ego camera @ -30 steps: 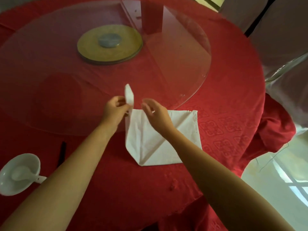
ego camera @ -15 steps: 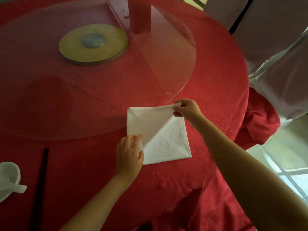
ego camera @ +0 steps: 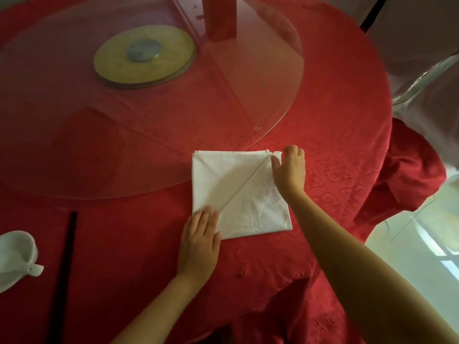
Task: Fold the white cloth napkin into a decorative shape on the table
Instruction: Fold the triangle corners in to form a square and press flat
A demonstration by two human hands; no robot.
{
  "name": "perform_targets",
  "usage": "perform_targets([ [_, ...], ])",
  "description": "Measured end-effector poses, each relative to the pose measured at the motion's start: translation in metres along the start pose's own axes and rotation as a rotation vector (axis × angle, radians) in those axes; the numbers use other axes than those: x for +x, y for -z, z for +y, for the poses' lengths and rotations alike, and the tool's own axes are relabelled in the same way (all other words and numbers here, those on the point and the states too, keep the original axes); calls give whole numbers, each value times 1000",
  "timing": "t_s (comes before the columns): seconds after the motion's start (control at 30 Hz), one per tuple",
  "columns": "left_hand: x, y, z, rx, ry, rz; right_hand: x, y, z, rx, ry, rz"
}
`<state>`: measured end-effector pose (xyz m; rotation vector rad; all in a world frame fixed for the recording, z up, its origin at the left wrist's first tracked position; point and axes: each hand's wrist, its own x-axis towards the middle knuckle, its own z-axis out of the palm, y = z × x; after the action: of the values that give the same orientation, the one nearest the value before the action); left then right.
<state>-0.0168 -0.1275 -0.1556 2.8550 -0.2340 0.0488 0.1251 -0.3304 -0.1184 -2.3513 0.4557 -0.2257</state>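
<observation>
Red-clothed surface (ego camera: pixel 335 115): soft, limp white napkin (ego camera: pixel 250 209); left hand (ego camera: pixel 201 242) flat, pressing a corner; right hand (ego camera: pixel 290 167) pinching the opposite corner.

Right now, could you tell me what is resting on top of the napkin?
The left hand lies flat on the napkin at its near-left corner; the right hand is on its far-right corner. Whatever lies beneath the napkin is covered.

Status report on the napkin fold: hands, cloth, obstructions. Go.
Left hand flat on the napkin's near-left corner. Right hand pinching its far-right corner. White napkin lies square on the red tablecloth, diagonal crease showing. Nothing obstructing; glass turntable edge just beyond.
</observation>
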Motion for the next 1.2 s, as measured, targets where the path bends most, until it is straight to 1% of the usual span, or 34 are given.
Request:
perform_targets([
  [0.03,-1,-2,0,-10,-1,-8,-10,6,3,-63,9,-16],
  [0.07,-1,-3,0,-20,1,-15,-22,11,7,-149,7,-72],
  [0.13,-1,-4,1,-47,2,-18,-44,21,12,-309,-49,-248],
  [0.17,-1,-3,1,-70,5,-15,-54,24,14,-343,-90,-323],
  [0.2,-1,-4,1,-94,12,-8,-62,25,16,-350,-123,-363],
  [0.37,-2,-3,3,-138,25,8,-76,27,17,-208,-242,-343],
  [0.47,-3,1,4,-182,27,21,-79,33,23,-180,-286,-370],
  [0.53,-1,5,4,-252,95,41,-82,38,29,-167,-299,-388],
  [0.67,4,15,12,-350,329,100,-86,50,37,-138,-316,-405],
  [0.77,6,21,14,-473,449,103,-91,59,41,-133,-325,-423],
  [0.83,5,24,13,-515,485,80,-95,65,45,-146,-310,-449],
  [0.9,0,24,12,-530,463,52,-103,69,48,-152,-306,-459],
  [0.93,-4,23,11,-532,445,41,-107,70,47,-157,-312,-445],
  [0.97,-9,23,10,-531,439,38,-112,71,46,-176,-302,-397],
  [1.03,-17,24,10,-494,443,70,-118,68,41,-258,-186,-204],
  [1.07,-19,23,11,-420,409,109,-117,63,36,-279,-80,-111],
  [1.1,-20,21,14,-319,343,143,-114,55,30,-261,45,-61],
  [1.13,-18,18,19,-228,263,163,-109,45,24,-227,178,-86],
  [1.17,-16,14,24,-166,193,155,-105,33,17,-220,320,-179],
  [1.2,-12,9,30,-131,149,112,-103,19,13,-257,462,-307],
])
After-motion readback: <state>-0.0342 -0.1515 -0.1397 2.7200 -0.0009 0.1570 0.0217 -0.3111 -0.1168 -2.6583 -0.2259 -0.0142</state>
